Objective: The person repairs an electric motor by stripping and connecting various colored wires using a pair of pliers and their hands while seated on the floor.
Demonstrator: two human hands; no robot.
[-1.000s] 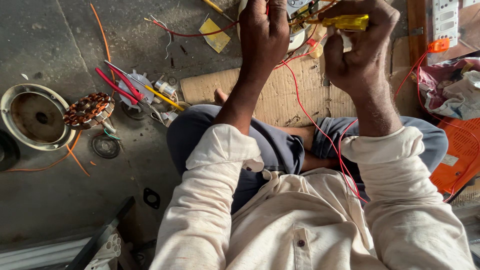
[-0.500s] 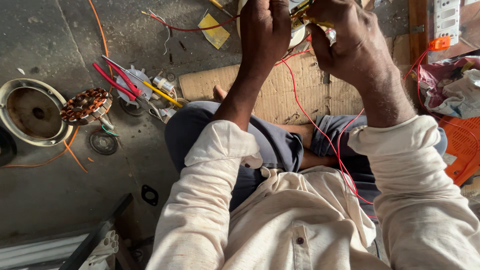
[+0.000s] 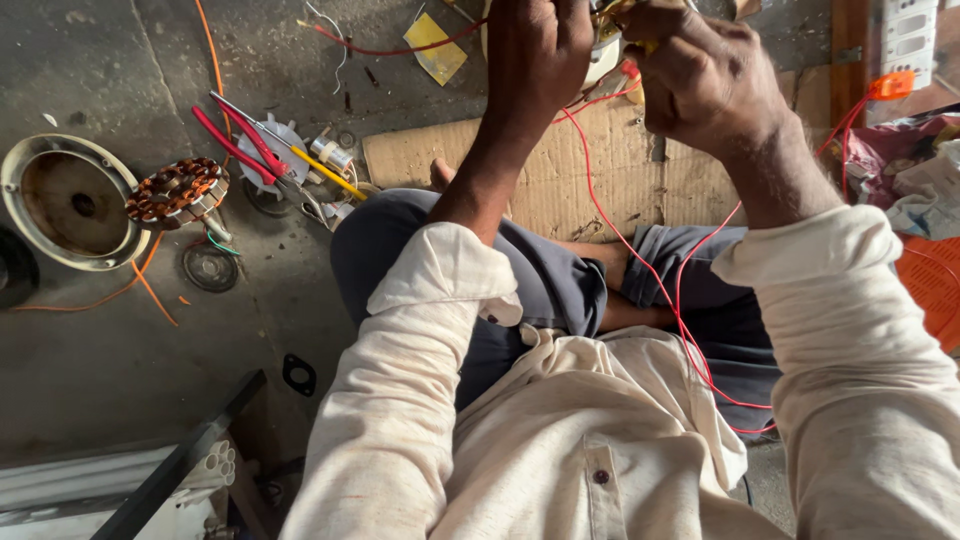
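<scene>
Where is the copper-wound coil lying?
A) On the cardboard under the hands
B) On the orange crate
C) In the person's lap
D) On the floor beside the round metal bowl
D: the coil lies on the grey floor, against the right edge of the metal bowl, well away from both hands.

We wear a cream, slightly soiled button shirt, its sleeves rolled into thick cuffs at the forearms, one dark button showing low in the frame. Dark blue-grey trousers cover our folded legs; feet and forearms are bare.
</scene>
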